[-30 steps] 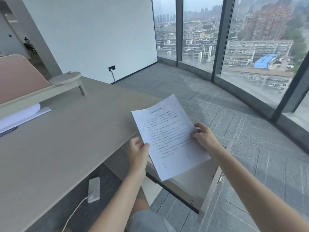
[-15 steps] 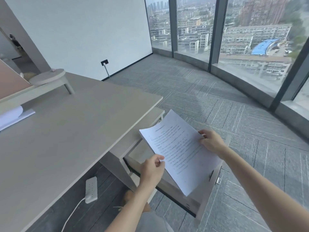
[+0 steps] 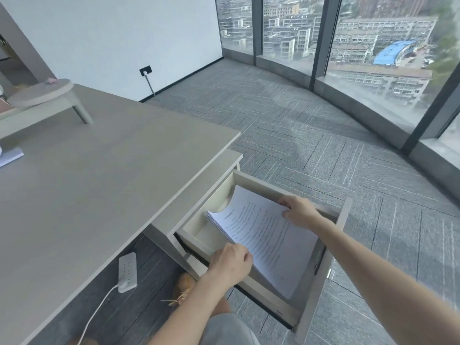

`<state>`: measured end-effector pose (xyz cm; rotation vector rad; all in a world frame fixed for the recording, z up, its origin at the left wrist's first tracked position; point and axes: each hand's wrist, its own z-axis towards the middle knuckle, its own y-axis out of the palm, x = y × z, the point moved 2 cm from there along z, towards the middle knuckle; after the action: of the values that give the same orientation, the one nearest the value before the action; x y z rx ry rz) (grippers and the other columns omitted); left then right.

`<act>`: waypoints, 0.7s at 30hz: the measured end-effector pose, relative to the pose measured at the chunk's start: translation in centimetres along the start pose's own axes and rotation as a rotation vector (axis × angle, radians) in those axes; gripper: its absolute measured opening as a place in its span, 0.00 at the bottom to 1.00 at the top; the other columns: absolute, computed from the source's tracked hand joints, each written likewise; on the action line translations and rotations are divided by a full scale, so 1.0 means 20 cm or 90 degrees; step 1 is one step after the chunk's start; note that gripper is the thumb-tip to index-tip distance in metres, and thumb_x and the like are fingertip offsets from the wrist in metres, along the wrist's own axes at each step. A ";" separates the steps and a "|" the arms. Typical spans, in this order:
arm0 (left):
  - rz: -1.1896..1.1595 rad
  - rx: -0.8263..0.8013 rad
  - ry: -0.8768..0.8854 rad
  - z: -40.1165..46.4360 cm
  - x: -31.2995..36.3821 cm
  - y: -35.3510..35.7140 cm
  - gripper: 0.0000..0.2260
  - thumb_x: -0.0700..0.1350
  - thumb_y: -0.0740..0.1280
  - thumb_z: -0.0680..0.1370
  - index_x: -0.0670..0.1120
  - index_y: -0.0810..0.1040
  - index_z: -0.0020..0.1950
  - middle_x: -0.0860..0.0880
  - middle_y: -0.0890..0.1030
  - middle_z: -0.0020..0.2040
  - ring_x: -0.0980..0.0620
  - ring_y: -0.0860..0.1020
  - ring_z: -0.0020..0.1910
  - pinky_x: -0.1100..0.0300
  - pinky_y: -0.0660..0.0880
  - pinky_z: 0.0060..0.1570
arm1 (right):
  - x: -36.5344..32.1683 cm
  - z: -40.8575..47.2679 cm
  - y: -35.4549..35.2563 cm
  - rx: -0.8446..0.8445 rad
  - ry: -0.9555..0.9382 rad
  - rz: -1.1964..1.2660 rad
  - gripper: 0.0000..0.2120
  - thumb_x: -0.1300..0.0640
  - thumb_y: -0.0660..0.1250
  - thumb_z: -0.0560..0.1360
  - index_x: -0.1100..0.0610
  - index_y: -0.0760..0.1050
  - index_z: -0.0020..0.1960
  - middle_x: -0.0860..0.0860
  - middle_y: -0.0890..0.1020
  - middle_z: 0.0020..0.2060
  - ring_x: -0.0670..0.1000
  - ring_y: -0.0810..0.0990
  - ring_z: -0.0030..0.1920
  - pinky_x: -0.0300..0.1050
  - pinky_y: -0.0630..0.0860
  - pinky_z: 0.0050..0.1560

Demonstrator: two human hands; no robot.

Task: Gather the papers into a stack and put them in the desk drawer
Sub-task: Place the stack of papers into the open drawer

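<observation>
Hands: left hand (image 3: 230, 261) pinches the near long edge of the stack of papers (image 3: 263, 235); right hand (image 3: 300, 211) grips the far long edge. Both are closed on the stack, held apart at opposite edges, presumably to keep the sheets square while they go down.

Desk (image 3: 99, 185): large pale top, filling the left of the view. Bare across the near part.

Drawer (image 3: 321, 277): pulled fully open at the right end of the desk, light interior showing. Front panel stands to the right, side walls near and far.

Stack of papers, placement: inside the drawer's walls, tilted, its left end raised and curling, the right end low toward the drawer front. Whether that end touches the bottom cannot be told. Judged nearly stowed; release and closing are not yet done.

Monitor riser (image 3: 42, 95): far left on the desk, on slanted legs.

Power strip (image 3: 127, 268): white, on the floor under the desk, cable trailing near-left.

Loose sheets (image 3: 10, 156): at the desk's left edge, partly out of view; possibly more to gather.

Shoe (image 3: 185, 285): tan, on the floor below the left hand.
</observation>
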<state>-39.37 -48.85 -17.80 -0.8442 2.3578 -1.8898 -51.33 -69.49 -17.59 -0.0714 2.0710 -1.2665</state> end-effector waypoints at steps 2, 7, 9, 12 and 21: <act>0.031 -0.011 0.002 0.01 0.00 0.02 0.16 0.49 0.56 0.80 0.45 0.72 0.34 0.48 0.73 0.30 0.47 0.73 0.31 0.56 0.74 0.36 | 0.00 0.02 0.04 0.010 -0.018 -0.030 0.20 0.63 0.65 0.73 0.54 0.78 0.63 0.56 0.83 0.59 0.58 0.79 0.60 0.45 0.73 0.54; 0.113 -0.069 -0.023 0.04 0.01 0.04 0.14 0.50 0.56 0.80 0.45 0.74 0.39 0.46 0.77 0.38 0.44 0.75 0.38 0.55 0.69 0.40 | 0.00 0.06 0.13 0.013 -0.016 -0.145 0.20 0.61 0.59 0.77 0.54 0.73 0.68 0.57 0.81 0.61 0.61 0.79 0.60 0.48 0.76 0.50; 0.138 -0.111 -0.032 0.06 0.02 0.05 0.14 0.50 0.55 0.80 0.45 0.74 0.41 0.45 0.78 0.41 0.42 0.77 0.43 0.54 0.71 0.43 | 0.01 0.07 0.15 -0.010 -0.026 -0.208 0.15 0.60 0.56 0.78 0.58 0.74 0.62 0.58 0.81 0.58 0.62 0.80 0.58 0.50 0.76 0.49; 0.163 -0.173 -0.042 0.09 0.02 0.06 0.16 0.51 0.55 0.80 0.43 0.79 0.49 0.44 0.82 0.50 0.42 0.80 0.52 0.53 0.73 0.48 | 0.02 0.07 0.17 -0.043 -0.031 -0.266 0.08 0.61 0.57 0.78 0.59 0.72 0.54 0.59 0.80 0.56 0.62 0.80 0.58 0.50 0.74 0.48; 0.178 -0.141 -0.007 0.09 0.00 -0.08 0.11 0.48 0.57 0.80 0.44 0.74 0.44 0.45 0.77 0.44 0.43 0.78 0.47 0.55 0.71 0.43 | -0.02 -0.07 0.07 0.082 -0.059 -0.232 0.10 0.56 0.60 0.78 0.61 0.73 0.56 0.59 0.79 0.55 0.62 0.80 0.56 0.51 0.75 0.49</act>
<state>-38.16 -50.77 -16.90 -0.4951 2.5521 -1.5388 -51.47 -67.54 -18.18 -0.4579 1.9478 -1.5775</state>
